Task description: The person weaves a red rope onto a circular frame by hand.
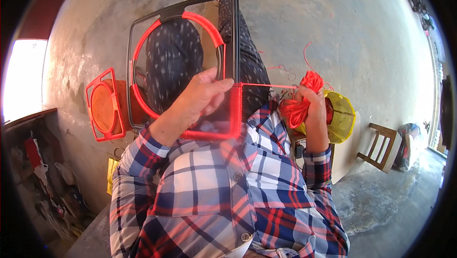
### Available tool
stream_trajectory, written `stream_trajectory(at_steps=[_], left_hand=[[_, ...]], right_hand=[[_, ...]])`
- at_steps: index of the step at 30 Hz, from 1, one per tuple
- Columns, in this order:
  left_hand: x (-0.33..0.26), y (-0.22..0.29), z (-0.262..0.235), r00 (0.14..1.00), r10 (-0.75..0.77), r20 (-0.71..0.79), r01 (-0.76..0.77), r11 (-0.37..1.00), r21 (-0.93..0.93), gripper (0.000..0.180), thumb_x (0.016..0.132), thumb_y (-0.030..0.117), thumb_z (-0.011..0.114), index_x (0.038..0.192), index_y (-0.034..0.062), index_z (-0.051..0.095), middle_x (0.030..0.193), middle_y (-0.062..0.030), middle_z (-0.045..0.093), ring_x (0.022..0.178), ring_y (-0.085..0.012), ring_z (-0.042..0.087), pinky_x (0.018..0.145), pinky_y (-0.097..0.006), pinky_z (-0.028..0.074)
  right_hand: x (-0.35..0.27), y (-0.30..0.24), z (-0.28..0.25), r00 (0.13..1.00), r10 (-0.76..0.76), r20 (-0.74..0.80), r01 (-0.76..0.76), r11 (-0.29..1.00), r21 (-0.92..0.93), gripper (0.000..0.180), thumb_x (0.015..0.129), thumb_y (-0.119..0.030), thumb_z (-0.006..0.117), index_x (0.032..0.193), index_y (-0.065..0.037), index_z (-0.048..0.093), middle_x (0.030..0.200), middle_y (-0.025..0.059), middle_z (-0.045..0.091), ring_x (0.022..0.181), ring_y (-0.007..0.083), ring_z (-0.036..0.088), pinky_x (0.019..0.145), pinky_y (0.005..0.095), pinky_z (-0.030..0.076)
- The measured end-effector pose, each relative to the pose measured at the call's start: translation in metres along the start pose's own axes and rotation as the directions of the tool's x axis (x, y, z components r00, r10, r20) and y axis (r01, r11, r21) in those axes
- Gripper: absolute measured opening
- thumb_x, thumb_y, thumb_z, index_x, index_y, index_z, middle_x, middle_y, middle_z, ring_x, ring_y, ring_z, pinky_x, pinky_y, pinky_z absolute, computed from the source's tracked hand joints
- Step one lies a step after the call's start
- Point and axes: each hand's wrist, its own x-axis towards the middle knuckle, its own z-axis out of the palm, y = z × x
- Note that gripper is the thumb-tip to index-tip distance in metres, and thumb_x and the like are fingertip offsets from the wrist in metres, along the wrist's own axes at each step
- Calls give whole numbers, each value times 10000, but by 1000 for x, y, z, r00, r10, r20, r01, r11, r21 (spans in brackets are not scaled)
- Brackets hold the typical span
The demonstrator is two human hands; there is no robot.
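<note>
The left hand (pixel 202 93) grips the right bar of a dark square frame (pixel 183 62), partly wrapped in red cord. The right hand (pixel 312 103) is closed round a bundle of red cord (pixel 300 101), lying at three o'clock from the left. One taut strand (pixel 266 85) runs level between them. One frame in hand; one finished red frame (pixel 102 105) at nine o'clock; one yellow basket (pixel 340 115); one wooden stool (pixel 383 146)

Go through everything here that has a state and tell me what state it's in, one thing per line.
Dark frame: partly wrapped in red cord, upright on the lap.
Red cord bundle: wound up, a strand pulled taut to the frame.
Left hand: gripping the frame.
Right hand: closed around the bundle.
Orange frame: fully wrapped, on the floor.
Wooden stool: upright, nothing on it.
</note>
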Motion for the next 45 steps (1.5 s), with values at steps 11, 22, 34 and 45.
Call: stream_trajectory(at_steps=[11, 22, 34, 45], left_hand=[[11, -5, -12, 986, 11, 166, 7, 994, -108, 162, 944, 230, 520, 991, 75, 527, 623, -13, 534, 422, -87, 429, 381, -215, 330], [14, -22, -35, 965, 195, 174, -113, 913, -392, 225, 907, 230, 539, 933, 35, 646, 855, -37, 626, 814, -159, 610, 772, -311, 493], [7, -38, -28, 950, 310, -26, -288, 845, -450, 462, 737, -31, 628, 1192, 30, 574, 1068, -103, 660, 984, -237, 652, 877, -393, 534], [6, -35, -23, 895, 447, 8, -443, 890, -110, 349, 764, -8, 539, 1111, 37, 541, 1005, -5, 509, 908, -100, 496, 829, -227, 411]], right_hand=[[9, 9, 0, 956, 238, -169, -232, 971, 57, 116, 837, -84, 627, 943, -39, 644, 762, 41, 606, 643, 134, 584, 590, 267, 478], [-8, -49, 128, 516, -512, 687, 798, -3, -602, 532, 623, -17, 700, 1131, -170, 668, 860, 58, 574, 779, 254, 589, 667, 347, 493], [23, 12, 100, 653, 358, 667, -215, 933, -290, 211, 927, -100, 567, 1133, -78, 606, 882, -31, 628, 766, 61, 580, 693, 224, 485], [37, -5, 68, 793, -181, 581, 565, 573, -593, 314, 687, -131, 762, 975, -43, 670, 1122, 57, 622, 1013, 205, 591, 842, 319, 473]])
